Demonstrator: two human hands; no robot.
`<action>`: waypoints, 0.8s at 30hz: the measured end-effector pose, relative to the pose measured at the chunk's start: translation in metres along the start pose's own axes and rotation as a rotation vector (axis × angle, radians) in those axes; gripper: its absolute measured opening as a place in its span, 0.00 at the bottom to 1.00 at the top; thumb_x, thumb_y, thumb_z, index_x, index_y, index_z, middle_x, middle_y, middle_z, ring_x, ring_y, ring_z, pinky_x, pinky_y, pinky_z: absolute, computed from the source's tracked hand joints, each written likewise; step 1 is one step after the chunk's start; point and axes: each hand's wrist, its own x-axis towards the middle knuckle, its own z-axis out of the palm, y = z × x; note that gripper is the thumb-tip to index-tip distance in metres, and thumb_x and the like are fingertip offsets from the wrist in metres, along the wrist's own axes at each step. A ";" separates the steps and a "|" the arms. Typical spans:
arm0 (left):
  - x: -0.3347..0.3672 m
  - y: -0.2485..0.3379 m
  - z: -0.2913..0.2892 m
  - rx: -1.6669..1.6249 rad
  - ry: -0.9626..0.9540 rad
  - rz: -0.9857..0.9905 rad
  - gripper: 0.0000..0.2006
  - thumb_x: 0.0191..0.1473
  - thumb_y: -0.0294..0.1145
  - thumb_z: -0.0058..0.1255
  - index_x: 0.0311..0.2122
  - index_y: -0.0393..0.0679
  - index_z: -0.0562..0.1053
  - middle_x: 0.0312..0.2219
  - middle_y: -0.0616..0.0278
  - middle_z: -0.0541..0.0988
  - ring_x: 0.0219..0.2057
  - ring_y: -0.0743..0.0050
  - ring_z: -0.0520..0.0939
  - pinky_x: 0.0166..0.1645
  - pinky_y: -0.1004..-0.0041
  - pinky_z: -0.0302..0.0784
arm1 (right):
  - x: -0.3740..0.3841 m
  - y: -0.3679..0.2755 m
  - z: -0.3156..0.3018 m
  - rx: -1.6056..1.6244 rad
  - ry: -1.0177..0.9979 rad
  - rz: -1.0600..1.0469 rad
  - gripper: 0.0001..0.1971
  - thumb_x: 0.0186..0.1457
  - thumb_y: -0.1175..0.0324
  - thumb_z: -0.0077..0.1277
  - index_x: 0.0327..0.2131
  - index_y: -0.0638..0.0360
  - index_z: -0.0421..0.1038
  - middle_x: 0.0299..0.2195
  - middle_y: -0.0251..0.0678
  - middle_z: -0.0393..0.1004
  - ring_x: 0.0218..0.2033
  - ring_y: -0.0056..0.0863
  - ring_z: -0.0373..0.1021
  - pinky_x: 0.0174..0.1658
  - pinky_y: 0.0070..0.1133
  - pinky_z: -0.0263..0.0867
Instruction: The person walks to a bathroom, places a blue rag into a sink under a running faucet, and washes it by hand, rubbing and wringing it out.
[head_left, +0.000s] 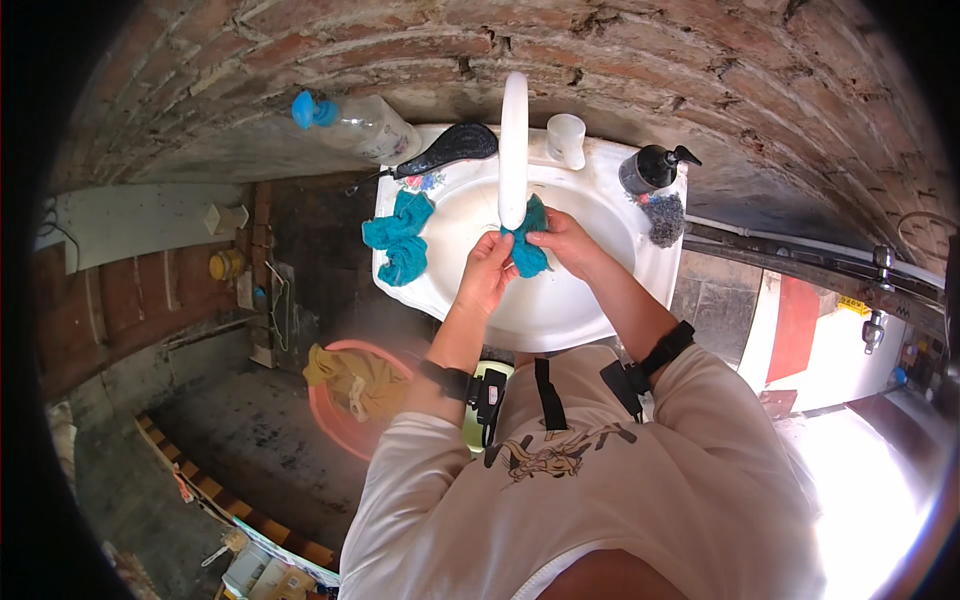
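Observation:
Over the white sink [470, 314], both hands hold a wet-looking teal cloth [529, 259] just below the mouth of the white curved faucet [513, 150]. My left hand [489, 268] pinches its left edge. On the other side, my right hand [562, 243] grips the cloth with the thumb lying across it. Part of the cloth is hidden behind the faucet's end and the fingers. I cannot tell if water is running. Crumpled teal cloth [405, 262] of the same colour lies in two bunches on the sink's left rim.
Along the sink's back stand a clear bottle with a blue top [375, 128], a black brush-shaped item [460, 148] and a white cup [566, 140]. A black pump bottle [650, 170] and grey scrubber [664, 219] sit at right. An orange basin [322, 412] holds brown cloth.

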 end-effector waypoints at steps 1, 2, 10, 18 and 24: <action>-0.001 -0.002 0.001 0.048 0.029 0.011 0.03 0.51 0.31 0.44 0.28 0.47 0.64 0.26 0.67 0.71 0.29 0.82 0.71 0.32 0.81 0.67 | 0.000 0.002 0.003 0.128 0.022 0.032 0.16 0.46 0.73 0.46 0.41 0.64 0.61 0.35 0.33 0.67 0.37 0.22 0.64 0.43 0.19 0.59; 0.000 -0.003 0.001 0.050 0.031 0.013 0.03 0.51 0.31 0.44 0.28 0.47 0.64 0.26 0.67 0.71 0.29 0.82 0.71 0.32 0.81 0.67 | 0.001 0.004 0.006 0.257 0.042 0.065 0.15 0.48 0.72 0.46 0.41 0.64 0.61 0.36 0.34 0.67 0.37 0.22 0.64 0.43 0.19 0.58; -0.005 0.009 0.018 -0.044 0.045 0.275 0.08 0.45 0.24 0.49 0.21 0.45 0.63 0.23 0.68 0.71 0.25 0.82 0.71 0.35 0.82 0.66 | -0.007 0.001 0.000 0.445 0.168 0.118 0.13 0.53 0.67 0.41 0.40 0.63 0.61 0.35 0.35 0.68 0.36 0.23 0.66 0.37 0.20 0.64; -0.005 0.006 0.009 0.033 0.102 0.182 0.09 0.47 0.23 0.45 0.34 0.43 0.62 0.27 0.67 0.70 0.31 0.81 0.70 0.41 0.80 0.65 | 0.003 0.010 0.003 0.421 0.151 0.081 0.09 0.46 0.70 0.49 0.31 0.60 0.62 0.28 0.32 0.66 0.29 0.20 0.64 0.35 0.17 0.60; -0.004 0.011 0.007 0.205 0.105 0.394 0.11 0.48 0.22 0.44 0.38 0.42 0.60 0.28 0.69 0.69 0.31 0.84 0.69 0.40 0.81 0.64 | 0.002 0.000 -0.007 0.039 0.182 0.087 0.15 0.44 0.73 0.50 0.37 0.63 0.59 0.31 0.35 0.67 0.33 0.22 0.64 0.37 0.17 0.59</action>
